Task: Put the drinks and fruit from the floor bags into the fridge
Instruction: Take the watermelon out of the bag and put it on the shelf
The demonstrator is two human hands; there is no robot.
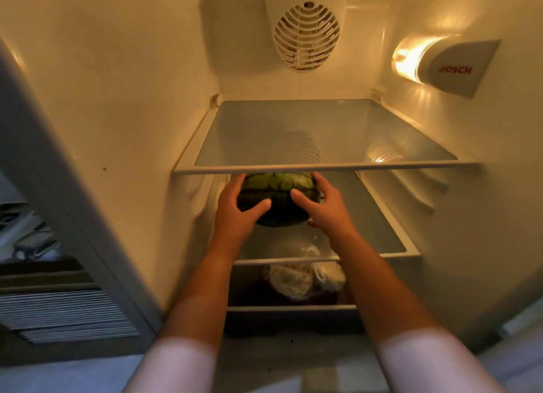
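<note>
Striped watermelon (pixel 277 197) cupped by left hand (pixel 235 207) at nine o'clock, right hand (pixel 324 206) at three; fingers spread wide. Best slid deep along middle shelf (pixel 390 239), clearing top shelf (pixel 323 168) edge.

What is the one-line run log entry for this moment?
left hand, right hand: on melon | place: second shelf | top shelf: bare

Watermelon (pixel 279 197) on middle shelf (pixel 382 239), beneath top shelf (pixel 323 167).
</note>
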